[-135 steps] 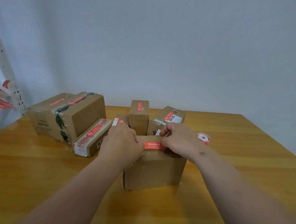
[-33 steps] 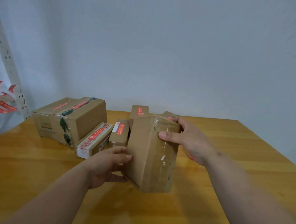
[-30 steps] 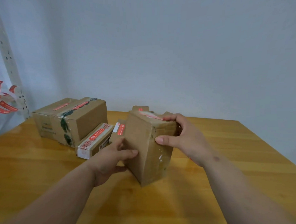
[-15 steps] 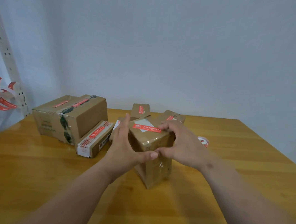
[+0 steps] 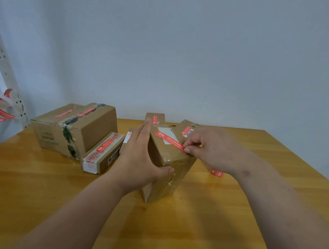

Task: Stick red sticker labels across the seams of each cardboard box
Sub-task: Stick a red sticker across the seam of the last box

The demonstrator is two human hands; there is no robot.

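Red sticker (image 5: 169,141) atop box (image 5: 174,175), pinched by right hand (image 5: 213,150) (left hand (image 5: 140,158) flat alongside).

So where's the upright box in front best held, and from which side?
By its upper half, from the left: the left hand lies flat on that broad side face, thumb on the near face. The box stands tall and narrow, and the red sticker crosses its top.

Open passage runs over the wooden table (image 5: 50,193) in front of and left of the upright box (image 5: 167,185). Small cartons (image 5: 156,118) crowd just behind it, and a flat carton (image 5: 102,152) and a large box (image 5: 96,128) block the left rear. A sticker roll (image 5: 216,172) sits near its right side.
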